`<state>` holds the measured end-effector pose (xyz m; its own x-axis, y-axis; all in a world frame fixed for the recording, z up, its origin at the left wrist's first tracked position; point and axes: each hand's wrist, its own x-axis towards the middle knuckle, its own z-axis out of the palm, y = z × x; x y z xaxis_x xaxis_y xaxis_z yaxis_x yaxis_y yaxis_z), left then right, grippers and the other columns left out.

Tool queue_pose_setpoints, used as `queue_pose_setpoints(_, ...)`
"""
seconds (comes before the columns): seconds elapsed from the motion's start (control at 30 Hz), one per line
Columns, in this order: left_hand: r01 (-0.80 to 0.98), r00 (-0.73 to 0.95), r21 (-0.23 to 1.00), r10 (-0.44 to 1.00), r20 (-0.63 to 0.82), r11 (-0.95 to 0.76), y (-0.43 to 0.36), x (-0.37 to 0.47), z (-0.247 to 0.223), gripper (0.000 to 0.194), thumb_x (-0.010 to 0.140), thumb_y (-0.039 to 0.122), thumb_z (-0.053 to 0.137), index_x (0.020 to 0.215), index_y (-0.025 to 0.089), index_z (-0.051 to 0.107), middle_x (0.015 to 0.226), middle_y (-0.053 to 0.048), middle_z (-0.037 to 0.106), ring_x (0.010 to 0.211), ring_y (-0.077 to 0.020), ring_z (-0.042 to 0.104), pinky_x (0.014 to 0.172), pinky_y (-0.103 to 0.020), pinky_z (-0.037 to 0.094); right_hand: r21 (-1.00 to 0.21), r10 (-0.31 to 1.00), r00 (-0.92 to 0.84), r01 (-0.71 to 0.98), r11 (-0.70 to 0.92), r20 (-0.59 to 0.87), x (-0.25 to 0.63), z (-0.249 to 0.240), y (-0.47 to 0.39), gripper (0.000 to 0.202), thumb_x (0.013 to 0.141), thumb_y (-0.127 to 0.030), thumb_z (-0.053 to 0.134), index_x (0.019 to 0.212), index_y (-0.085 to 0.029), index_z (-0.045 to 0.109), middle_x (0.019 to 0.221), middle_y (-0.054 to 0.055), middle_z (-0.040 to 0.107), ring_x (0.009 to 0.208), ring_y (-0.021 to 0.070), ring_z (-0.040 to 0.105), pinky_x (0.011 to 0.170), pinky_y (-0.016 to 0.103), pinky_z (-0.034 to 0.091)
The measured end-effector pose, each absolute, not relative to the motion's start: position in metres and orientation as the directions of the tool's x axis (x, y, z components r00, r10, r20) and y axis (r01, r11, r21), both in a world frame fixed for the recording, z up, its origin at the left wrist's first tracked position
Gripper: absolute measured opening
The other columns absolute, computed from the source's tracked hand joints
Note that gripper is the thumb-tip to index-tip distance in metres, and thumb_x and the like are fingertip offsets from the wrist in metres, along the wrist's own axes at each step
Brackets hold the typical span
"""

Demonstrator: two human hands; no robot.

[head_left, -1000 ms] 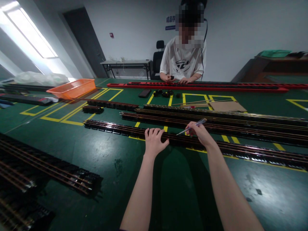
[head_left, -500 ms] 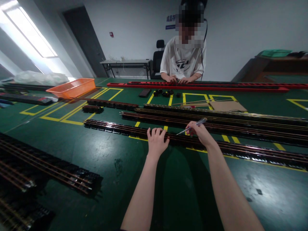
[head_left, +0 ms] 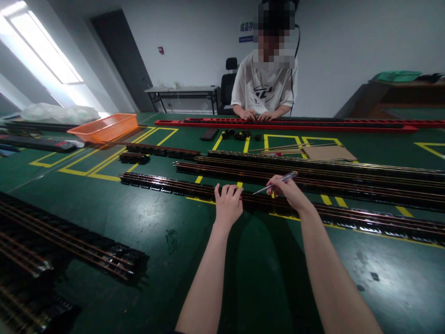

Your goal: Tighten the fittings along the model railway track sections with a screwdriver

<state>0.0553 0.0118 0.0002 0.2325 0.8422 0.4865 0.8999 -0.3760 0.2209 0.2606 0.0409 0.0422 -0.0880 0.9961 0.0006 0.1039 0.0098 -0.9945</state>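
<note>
A long black strip (head_left: pixel 167 183) with thin copper-coloured rods along its top lies across the green table. My left hand (head_left: pixel 228 204) rests over this strip, its fingers curled onto the far edge and the thumb close to the rods. In a pinch grip, my right hand (head_left: pixel 283 188) holds a slim screwdriver (head_left: pixel 289 176) with a clear handle and a metal shaft. The shaft slants down to the left, and its tip is at the strip just right of my left fingers. Whether the tip touches a rod or the strip, I cannot tell.
Similar long strips (head_left: pixel 330 178) lie just behind, and more strips (head_left: pixel 86 241) fill the near left. An orange basket (head_left: pixel 107 127) stands at the back left. Across the table a person (head_left: pixel 264 88) handles a red rail (head_left: pixel 347 126). Cardboard (head_left: pixel 328 153) lies at the right.
My left hand has shifted slightly right along the strip and its thumb has drawn in. The screwdriver has moved slightly left with my right hand.
</note>
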Motion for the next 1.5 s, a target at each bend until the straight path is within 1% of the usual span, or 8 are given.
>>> queue_pose_setpoints(0.17,0.911,0.238,0.185,0.837,0.493,-0.368,0.013,0.055,-0.001,0.039,0.084,0.01,0.047,0.115,0.024,0.064,0.114,-0.007,0.068,0.113,-0.0257,0.056,0.112,-0.055,0.029,-0.994,0.995,-0.101,0.109,0.026,0.015,0.263,0.04,0.042,0.03,0.071,-0.046,0.064,0.067,-0.017,0.059,0.059,0.002,0.06,0.056,0.0123,0.055,0.05,0.023,0.036)
queue_pose_setpoints(0.33,0.926,0.23,0.146,0.827,0.512,-0.348,0.016,0.055,-0.005,0.039,0.084,0.008,0.047,0.116,0.023,0.064,0.113,-0.007,0.068,0.112,-0.0247,0.057,0.111,-0.054,0.03,-0.989,0.992,-0.123,0.142,0.05,0.032,0.265,0.04,0.042,0.03,0.073,-0.047,0.062,0.067,-0.018,0.058,0.06,0.002,0.06,0.057,0.0129,0.055,0.051,0.025,0.037)
queue_pose_setpoints(0.5,0.928,0.194,0.176,0.83,0.523,-0.328,0.015,0.054,-0.004,0.041,0.083,0.005,0.045,0.114,0.023,0.065,0.113,-0.006,0.068,0.111,-0.0246,0.057,0.111,-0.054,0.03,-0.988,0.991,-0.134,0.149,0.037,0.017,0.264,0.041,0.042,0.029,0.073,-0.046,0.062,0.067,-0.018,0.058,0.06,0.002,0.06,0.056,0.0124,0.054,0.052,0.024,0.037)
queue_pose_setpoints(0.67,0.931,0.159,0.201,0.836,0.525,-0.303,0.015,0.053,-0.004,0.039,0.084,0.006,0.045,0.113,0.022,0.065,0.114,-0.005,0.068,0.112,-0.0257,0.056,0.11,-0.054,0.03,-0.99,0.991,-0.13,0.134,0.036,0.018,0.263,0.041,0.042,0.028,0.073,-0.045,0.061,0.066,-0.018,0.058,0.06,0.002,0.06,0.056,0.0123,0.054,0.051,0.024,0.036)
queue_pose_setpoints(0.97,0.934,0.079,0.251,0.834,0.547,-0.253,0.019,0.054,-0.01,0.037,0.081,0.004,0.048,0.106,0.023,0.066,0.111,-0.005,0.069,0.111,-0.0261,0.055,0.111,-0.055,0.028,-0.992,0.997,-0.082,0.124,0.018,0.008,0.263,0.044,0.04,0.023,0.069,-0.04,0.06,0.063,-0.018,0.057,0.059,0.002,0.059,0.056,0.0124,0.054,0.051,0.024,0.037)
queue_pose_setpoints(1.2,0.933,0.077,0.255,0.831,0.551,-0.256,0.018,0.054,-0.009,0.038,0.08,0.003,0.048,0.105,0.024,0.067,0.109,-0.006,0.069,0.11,-0.0262,0.056,0.11,-0.056,0.029,-0.992,0.996,-0.082,0.118,0.031,0.022,0.27,0.042,0.04,0.023,0.069,-0.041,0.061,0.064,-0.019,0.056,0.058,0.002,0.058,0.056,0.0127,0.054,0.05,0.024,0.038)
queue_pose_setpoints(1.37,0.92,0.128,0.255,0.844,0.521,-0.297,0.018,0.05,-0.007,0.039,0.08,0.002,0.046,0.105,0.023,0.066,0.11,-0.005,0.069,0.111,-0.0256,0.056,0.11,-0.054,0.03,-0.993,0.996,-0.084,0.114,0.03,0.02,0.27,0.04,0.041,0.025,0.068,-0.043,0.062,0.064,-0.019,0.056,0.057,0.001,0.057,0.054,0.0125,0.053,0.048,0.023,0.037)
queue_pose_setpoints(1.5,0.903,0.159,0.277,0.853,0.497,-0.33,0.02,0.047,-0.008,0.039,0.081,0.002,0.046,0.106,0.024,0.065,0.11,-0.005,0.068,0.112,-0.0246,0.056,0.109,-0.052,0.031,-0.994,0.997,-0.075,0.109,0.03,0.022,0.268,0.042,0.041,0.024,0.07,-0.041,0.061,0.063,-0.018,0.057,0.057,0.002,0.058,0.055,0.0122,0.053,0.049,0.023,0.038)
